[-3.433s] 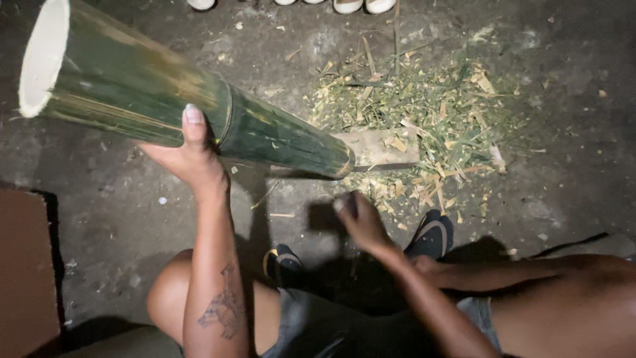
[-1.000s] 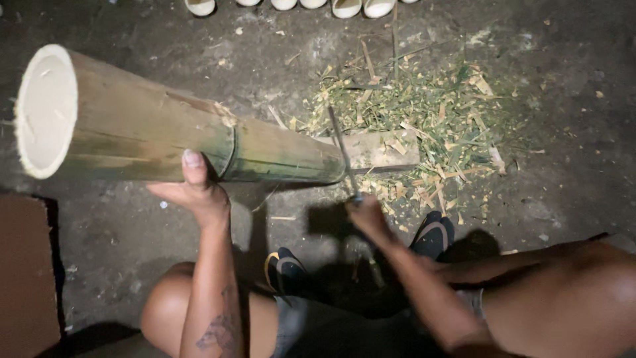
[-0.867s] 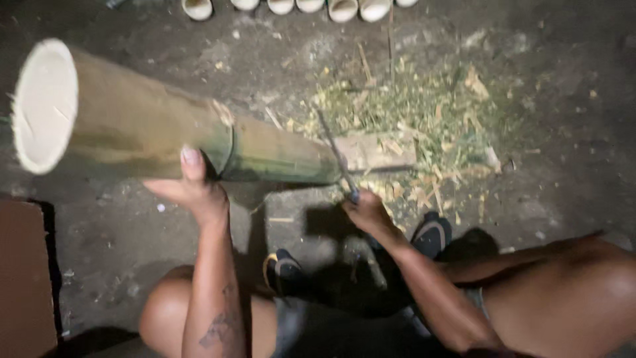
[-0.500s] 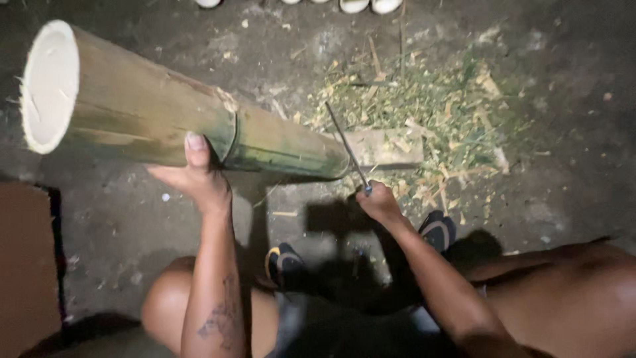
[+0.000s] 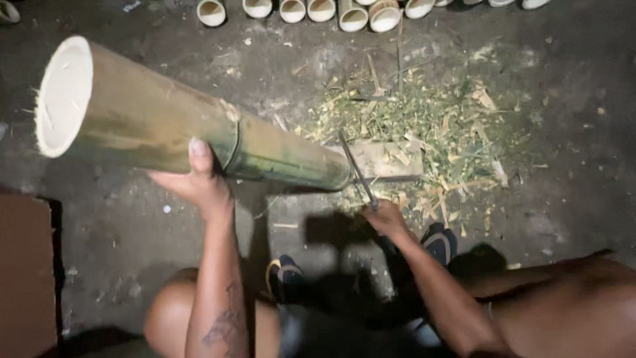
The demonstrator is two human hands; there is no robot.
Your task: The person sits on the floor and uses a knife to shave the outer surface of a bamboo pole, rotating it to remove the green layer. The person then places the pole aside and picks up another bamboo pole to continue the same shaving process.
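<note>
My left hand [image 5: 199, 182] cups the thick bamboo pole [image 5: 185, 129] from beneath, just short of its node ring, fingers curled up its side. The pole slants down to a wooden block [image 5: 391, 162] beyond my right hand [image 5: 384, 215], whose grip is closed around a blade [image 5: 358, 172] set against the lower end. I judge it heavy, stiff and smooth-skinned, best supported near the node.
</note>
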